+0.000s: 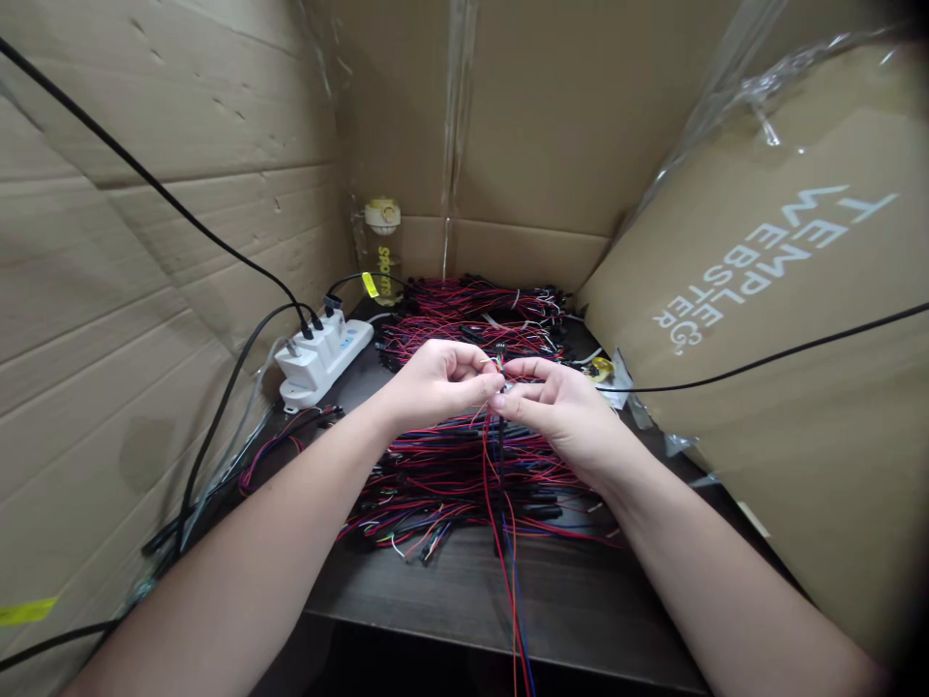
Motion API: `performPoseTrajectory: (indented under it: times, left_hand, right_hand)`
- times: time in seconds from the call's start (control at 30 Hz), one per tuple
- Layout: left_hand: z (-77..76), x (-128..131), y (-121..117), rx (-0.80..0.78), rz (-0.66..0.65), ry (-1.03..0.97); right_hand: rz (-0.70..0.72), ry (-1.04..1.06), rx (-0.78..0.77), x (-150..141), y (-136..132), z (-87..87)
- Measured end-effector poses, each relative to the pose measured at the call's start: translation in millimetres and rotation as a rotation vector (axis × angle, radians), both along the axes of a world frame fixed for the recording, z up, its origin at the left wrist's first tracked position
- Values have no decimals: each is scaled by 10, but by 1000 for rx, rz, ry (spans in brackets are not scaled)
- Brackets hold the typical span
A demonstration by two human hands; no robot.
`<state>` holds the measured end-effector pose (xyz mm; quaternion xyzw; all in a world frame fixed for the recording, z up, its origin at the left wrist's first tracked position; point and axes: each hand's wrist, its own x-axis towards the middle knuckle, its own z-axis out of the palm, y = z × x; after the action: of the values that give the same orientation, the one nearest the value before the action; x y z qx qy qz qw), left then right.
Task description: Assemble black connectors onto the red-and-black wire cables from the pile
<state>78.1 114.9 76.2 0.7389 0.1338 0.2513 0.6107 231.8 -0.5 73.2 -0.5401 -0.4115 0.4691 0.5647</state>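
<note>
My left hand (439,382) and my right hand (555,407) meet above the middle of a dark table (464,590). Both pinch the top end of a thin bundle of red, black and blue wires (504,503), which hangs down between them past the table's front edge. A small black connector shows at the fingertips. Under the hands lies a wide heap of red and black wire sets (450,474). A second heap of the same wires (479,310) lies farther back.
A white power strip (319,358) with black plugs sits at the left, its cables trailing down. A clear bottle (381,247) stands at the back. Cardboard sheets (145,242) wall in the table; a printed cardboard box (784,319) leans at the right, crossed by a black cable.
</note>
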Motion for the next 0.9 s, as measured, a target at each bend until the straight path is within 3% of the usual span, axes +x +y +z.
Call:
performPoseTrajectory:
  times: [0.23,0.4,0.67,0.8,0.9]
  left_hand:
    - [-52,-109,160,-36,-190,32]
    - [-73,-142,239,-68,-244,3]
    - [24,-179,122,-215,-380,-11]
    - [114,-221,42,-264,-402,-29]
    - [173,-239,12,-195,-358,-9]
  right_hand:
    - [129,-113,101,52,-49,82]
    - [271,-206,119,43,-122,167]
    - [253,-159,183,-16,-201,183]
    - [196,-283,209,-78,-308,217]
    - [159,-417,260,-119,-367,248]
